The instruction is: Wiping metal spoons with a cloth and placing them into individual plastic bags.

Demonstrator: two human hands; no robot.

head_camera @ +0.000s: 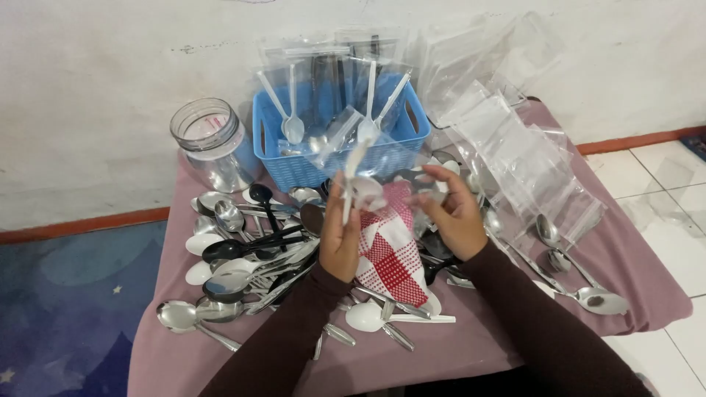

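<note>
My left hand (340, 237) holds a white plastic spoon (355, 170) upright, together with a red-and-white checked cloth (388, 246) that hangs down from it. My right hand (450, 213) is closed on the upper edge of the same cloth, close to the spoon's bowl. Both hands hover above a heap of metal, black and white spoons (246, 254) on a table covered in a mauve cloth (471, 345). Behind the hands stands a blue plastic basket (294, 165) with bagged spoons in it.
A clear jar (213, 143) stands at the back left beside the basket. A pile of clear plastic bags (515, 147) lies at the back right. Loose metal spoons (581, 283) lie at the right. Blue carpet lies left of the table, white tiles right.
</note>
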